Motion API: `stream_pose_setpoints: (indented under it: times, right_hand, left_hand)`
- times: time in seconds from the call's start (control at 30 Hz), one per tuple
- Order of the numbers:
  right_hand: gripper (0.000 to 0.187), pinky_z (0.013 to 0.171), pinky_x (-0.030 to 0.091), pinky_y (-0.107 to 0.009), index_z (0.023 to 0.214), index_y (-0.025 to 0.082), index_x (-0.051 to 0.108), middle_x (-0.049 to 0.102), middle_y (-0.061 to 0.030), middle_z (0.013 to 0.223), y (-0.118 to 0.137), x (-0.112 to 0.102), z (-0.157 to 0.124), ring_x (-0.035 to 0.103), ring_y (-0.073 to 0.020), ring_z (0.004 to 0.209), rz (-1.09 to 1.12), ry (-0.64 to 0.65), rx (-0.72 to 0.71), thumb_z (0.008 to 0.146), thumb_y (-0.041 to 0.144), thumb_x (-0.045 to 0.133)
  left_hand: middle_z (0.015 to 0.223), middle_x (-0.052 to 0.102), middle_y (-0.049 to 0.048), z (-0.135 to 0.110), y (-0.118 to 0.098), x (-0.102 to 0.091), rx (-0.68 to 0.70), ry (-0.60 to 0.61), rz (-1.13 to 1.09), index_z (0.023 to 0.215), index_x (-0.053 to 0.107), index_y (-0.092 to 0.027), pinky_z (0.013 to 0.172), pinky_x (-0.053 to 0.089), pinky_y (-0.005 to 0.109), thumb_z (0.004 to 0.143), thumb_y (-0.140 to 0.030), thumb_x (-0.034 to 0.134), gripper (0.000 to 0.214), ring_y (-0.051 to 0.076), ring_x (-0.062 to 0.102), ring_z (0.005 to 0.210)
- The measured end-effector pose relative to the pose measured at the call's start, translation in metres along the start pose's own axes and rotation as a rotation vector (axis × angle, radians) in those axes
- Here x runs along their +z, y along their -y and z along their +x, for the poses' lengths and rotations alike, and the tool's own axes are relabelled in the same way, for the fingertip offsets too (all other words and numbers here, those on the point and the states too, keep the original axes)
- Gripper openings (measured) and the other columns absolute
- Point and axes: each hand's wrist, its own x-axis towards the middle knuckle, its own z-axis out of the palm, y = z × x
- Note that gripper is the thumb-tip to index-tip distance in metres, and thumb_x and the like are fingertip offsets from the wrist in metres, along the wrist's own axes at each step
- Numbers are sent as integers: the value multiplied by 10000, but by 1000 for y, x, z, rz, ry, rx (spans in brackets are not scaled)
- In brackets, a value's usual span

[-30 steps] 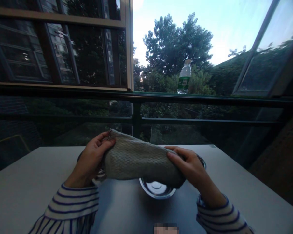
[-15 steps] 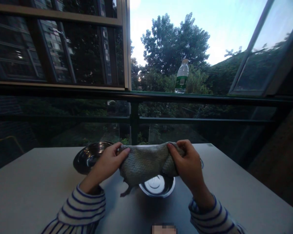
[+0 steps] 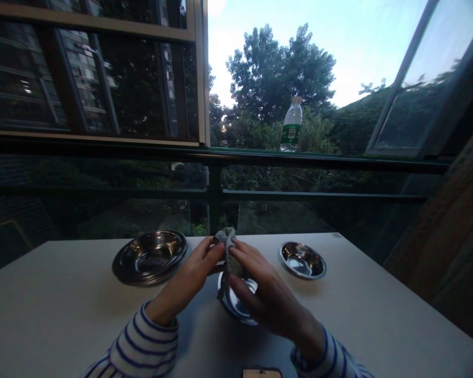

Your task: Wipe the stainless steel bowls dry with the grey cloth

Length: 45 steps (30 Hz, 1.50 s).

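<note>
A grey knitted cloth (image 3: 229,250) is bunched into a narrow fold between my two hands, above the middle of the white table (image 3: 55,310). My left hand (image 3: 195,273) pinches it from the left, fingers closed on the fabric. My right hand (image 3: 262,291) presses against it from the right, fingers partly stretched over a small steel bowl (image 3: 232,307) that sits under both hands. Both sleeves are white with blue stripes.
A stack of larger steel bowls (image 3: 150,255) stands at the back left of the table, a small steel dish (image 3: 302,259) at the back right. A water bottle (image 3: 291,126) stands on the dark railing (image 3: 323,160) behind. A brick wall rises at the right.
My hands have come together and the cloth, earlier stretched wide between them, is now folded into a narrow bunch. Both side bowls are uncovered.
</note>
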Motion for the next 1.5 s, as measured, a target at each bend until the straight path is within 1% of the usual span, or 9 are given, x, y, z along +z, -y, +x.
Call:
stream_pose_setpoints:
  times: [0.13,0.33,0.5,0.63,0.8,1.03,1.23,1.37,1.5]
  right_hand:
    - [505,1088,188,-425,1334,213,388,246,-63,1453,1,-9,-1,150,-208,1350,132,191,-42,841,197,491]
    - [431,1027,309,-432,1226,218,510,456,-100,1330,-18,-23,0,410,-227,1232,308,-97,260,803,264,571]
    - [532,761,502,-345,1255,183,442,648,-95,1045,-26,-27,2,623,-212,917,686,161,424,765,288,620]
    - [325,691,489,-283,1085,190,546,666,-43,915,-24,-24,5,628,-174,805,667,-38,470,776,279,595]
    - [262,858,428,-326,1036,239,585,638,-20,999,-26,-24,4,572,-182,971,579,-151,328,774,225,577]
    - [284,917,385,-341,689,193,635,567,-47,1172,-26,-35,1,525,-184,1075,304,-30,158,781,68,397]
    - [372,1047,259,-423,1131,228,553,426,-69,1345,-24,-29,1,357,-223,1260,246,-119,329,761,192,548]
    - [649,1015,333,-398,1353,204,290,417,-105,1352,-26,-10,4,427,-215,1214,604,-131,466,782,323,576]
    - [621,926,431,-374,1305,159,365,552,-118,1210,-27,-2,8,543,-223,1085,747,-241,503,742,269,604]
  left_hand:
    - [1084,656,75,0,-4,-5,6,-9,-1,1159,511,-186,879,443,301,750,-288,624,436,195,598,999]
    - [988,695,41,-1,-6,-14,-58,-7,-49,1060,573,-181,786,475,275,737,-222,626,330,195,630,924]
    - [1055,677,29,-4,-1,-17,-59,70,-126,1105,563,-224,813,460,249,779,-254,599,329,171,619,956]
    - [1064,672,27,-3,4,-18,-77,190,-131,1238,450,-282,786,479,275,697,-228,692,594,187,628,934]
    - [950,692,11,0,2,-17,-57,50,-106,1103,567,-247,773,471,250,688,-165,679,438,155,631,853]
    - [795,660,44,3,-4,-16,-75,-55,-182,758,670,-142,653,470,274,696,-274,565,180,170,593,721]
    - [940,601,34,2,-1,-8,125,-238,377,773,620,-180,750,441,291,659,-279,679,162,193,561,880]
    - [1090,545,45,0,0,-2,226,-194,317,738,591,-180,770,454,275,691,-252,649,104,194,552,960]
    - [1001,602,39,0,0,-1,161,-116,203,765,570,-179,744,477,263,709,-267,642,126,174,589,905]
